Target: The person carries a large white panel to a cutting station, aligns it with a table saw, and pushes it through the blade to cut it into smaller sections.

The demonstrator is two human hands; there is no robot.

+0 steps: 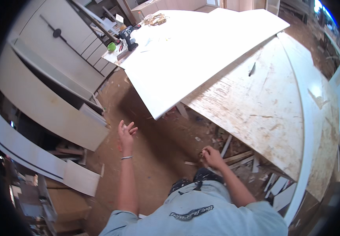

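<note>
My left hand (pixel 126 132) is raised in the air over the brown dusty floor (pixel 154 137), fingers spread, holding nothing; a thin bracelet circles the wrist. My right hand (pixel 211 155) is lower, near my feet, with its fingers pinched on a small wood scrap (pixel 201 154) close to the floor. A large white panel (pixel 193 51) lies tilted on a worn, scuffed workbench (pixel 264 102), its near corner jutting out over the floor ahead of my left hand.
White cabinet panels (pixel 48 106) lean at the left. Offcuts and wood strips (pixel 237 157) litter the floor under the bench edge. A cordless drill (pixel 129 37), a green cup (pixel 111 46) and a coil of cord (pixel 156 19) sit at the panel's far end.
</note>
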